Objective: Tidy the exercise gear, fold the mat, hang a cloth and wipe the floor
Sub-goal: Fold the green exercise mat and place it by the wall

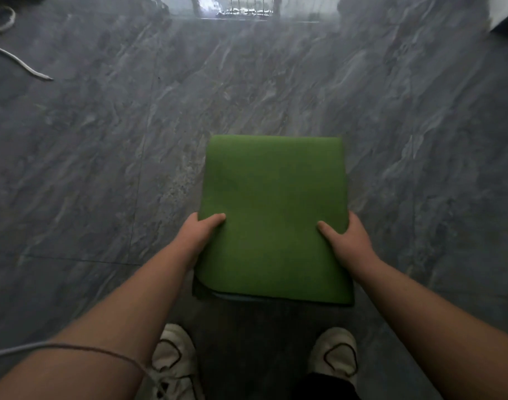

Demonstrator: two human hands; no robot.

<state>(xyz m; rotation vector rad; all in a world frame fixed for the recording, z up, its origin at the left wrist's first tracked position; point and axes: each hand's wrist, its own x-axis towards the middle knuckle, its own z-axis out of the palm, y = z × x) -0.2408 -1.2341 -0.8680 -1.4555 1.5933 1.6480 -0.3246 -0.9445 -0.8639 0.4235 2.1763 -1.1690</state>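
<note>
Spreading across the whole view, the grey marbled floor (pixel 102 157) is the biggest thing here, glossy and reflecting light at twelve o'clock; the folded green mat (pixel 273 203) comes next, held flat and level at the centre of the view, above the floor and in front of the person's white shoes (pixel 174 359) at six o'clock. It reads as soft foam folded into several layers, a darker layer and a pale edge peeking out at its seven o'clock corner; I judge it light but floppy, likely to sag or spring open if held by one edge only, and its matte face should give decent friction. The left hand (pixel 200 235) clasps the nine o'clock edge, thumb on top and fingers hidden beneath; the right hand (pixel 345 238) clasps the three o'clock edge the same way; both are closed on the mat, pinching the stacked layers together. Holding opposite sides near the loose end seems the sound choice, since that keeps the layers from sliding apart; a firmer hold would pin that free corner too. A pale strap (pixel 19 60) lies on the floor at ten o'clock, well apart from the mat; a thin cord (pixel 108 349) crosses the left forearm at seven o'clock.
</note>
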